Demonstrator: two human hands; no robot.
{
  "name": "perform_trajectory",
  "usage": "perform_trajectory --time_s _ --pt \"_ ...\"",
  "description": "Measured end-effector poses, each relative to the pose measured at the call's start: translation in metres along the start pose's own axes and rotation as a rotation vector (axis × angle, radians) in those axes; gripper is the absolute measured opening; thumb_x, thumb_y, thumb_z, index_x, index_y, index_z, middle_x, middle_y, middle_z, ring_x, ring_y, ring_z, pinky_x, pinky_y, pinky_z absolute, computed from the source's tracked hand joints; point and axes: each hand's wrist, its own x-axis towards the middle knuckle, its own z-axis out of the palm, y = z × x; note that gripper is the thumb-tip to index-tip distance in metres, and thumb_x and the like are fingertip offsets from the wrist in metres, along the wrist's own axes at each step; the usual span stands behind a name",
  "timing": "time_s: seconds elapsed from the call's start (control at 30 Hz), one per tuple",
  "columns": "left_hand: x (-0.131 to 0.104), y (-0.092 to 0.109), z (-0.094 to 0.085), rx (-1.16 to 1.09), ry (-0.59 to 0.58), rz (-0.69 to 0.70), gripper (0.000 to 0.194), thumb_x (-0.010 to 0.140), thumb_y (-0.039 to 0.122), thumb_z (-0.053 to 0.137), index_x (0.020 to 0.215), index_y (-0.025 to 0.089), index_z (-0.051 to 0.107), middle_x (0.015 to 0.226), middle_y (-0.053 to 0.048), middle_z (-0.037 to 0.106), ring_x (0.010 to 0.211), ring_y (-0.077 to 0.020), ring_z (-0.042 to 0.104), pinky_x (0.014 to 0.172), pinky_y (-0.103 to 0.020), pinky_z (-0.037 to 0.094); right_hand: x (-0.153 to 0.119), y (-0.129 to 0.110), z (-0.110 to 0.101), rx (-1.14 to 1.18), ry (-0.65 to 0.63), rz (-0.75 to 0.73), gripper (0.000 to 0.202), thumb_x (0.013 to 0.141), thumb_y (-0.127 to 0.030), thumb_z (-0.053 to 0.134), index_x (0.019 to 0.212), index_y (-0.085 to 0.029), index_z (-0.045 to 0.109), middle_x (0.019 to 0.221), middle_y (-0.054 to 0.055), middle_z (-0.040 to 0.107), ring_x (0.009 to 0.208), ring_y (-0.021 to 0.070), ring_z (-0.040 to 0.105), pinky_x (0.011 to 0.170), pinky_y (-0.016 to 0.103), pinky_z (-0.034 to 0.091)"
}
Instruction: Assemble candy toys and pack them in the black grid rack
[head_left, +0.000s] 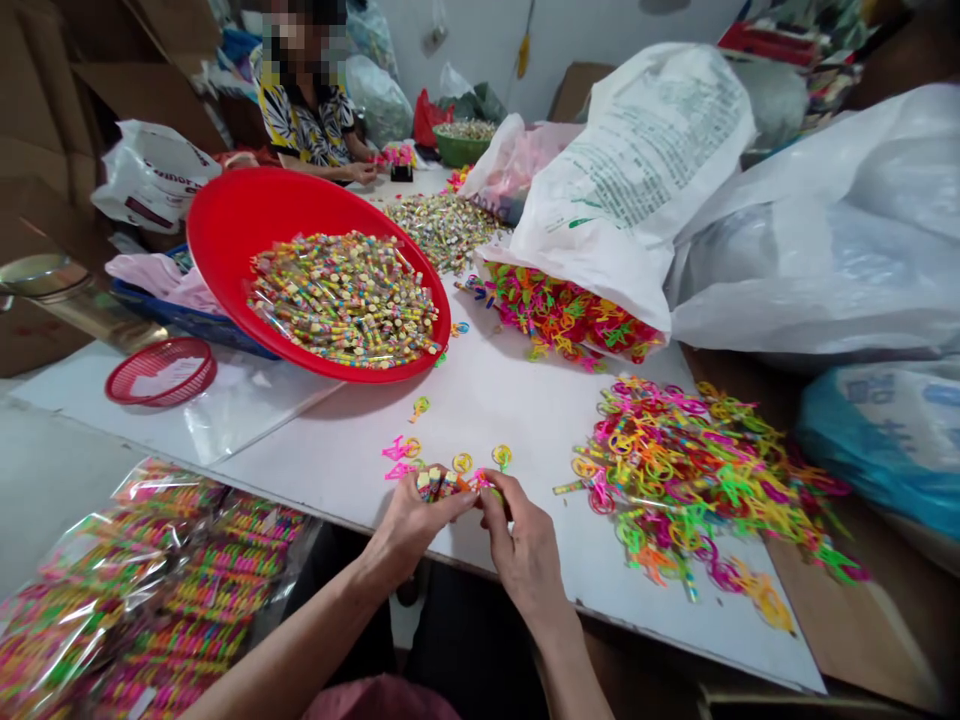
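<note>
At the table's near edge, my left hand (405, 530) is closed round several short patterned sticks (430, 484). My right hand (521, 545) meets it fingertip to fingertip, pinching a small bright plastic piece (487, 486) at a stick's end; fingers partly cover the contact. Just beyond the hands lie loose pink plastic pieces (397, 450) and a yellow ring-shaped piece (502, 457). To the right spreads a heap of coloured ring pieces (690, 470), some joined to sticks. A tilted red basin (229, 225) holds many wrapped patterned sticks (352, 300).
A white sack (637, 150) spills coloured plastic pieces (570, 310) onto the white table (517, 400). A small red basket (161, 372) stands left. Packed bags (180, 590) lie lower left. Across the table, a person in a patterned shirt (311, 120) handles pink pieces (396, 155).
</note>
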Motion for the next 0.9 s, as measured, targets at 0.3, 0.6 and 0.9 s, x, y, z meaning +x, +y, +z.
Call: perform_trajectory --time_s 0.3,0.6,0.9 --pt "-0.004 -0.012 -0.003 -0.243 -0.100 -0.104 0.038 0.062 0.028 0.073 0.095 0.012 0.064 0.066 -0.002 0.060 0.048 -0.0054 0.040 0.044 -0.019 0.024 -0.005 0.001 0.000 -0.115 0.054 -0.092 0.024 0.092 -0.030 0.038 0.102 -0.018 0.057 0.088 0.005 0.068 0.077 0.0151 0.064 0.071 0.024 0.049" --pt "-0.004 -0.018 0.003 -0.240 -0.077 -0.114 0.038 0.061 0.030 0.073 0.094 0.013 0.064 0.059 0.002 0.054 0.046 -0.0040 0.037 0.043 -0.019 0.021 -0.009 0.013 0.004 -0.285 0.165 -0.189 0.024 0.092 -0.027 0.038 0.101 -0.016 0.057 0.087 0.008 0.068 0.076 0.0163 0.065 0.069 0.026 0.050" --pt "-0.005 -0.014 0.004 -0.271 -0.112 -0.102 0.031 0.065 0.026 0.070 0.093 0.013 0.065 0.057 0.003 0.052 0.045 -0.0032 0.033 0.043 -0.019 0.020 -0.009 0.019 0.004 -0.422 0.230 -0.343 0.021 0.090 -0.023 0.044 0.103 -0.014 0.057 0.081 0.009 0.067 0.072 0.0178 0.063 0.066 0.028 0.048"
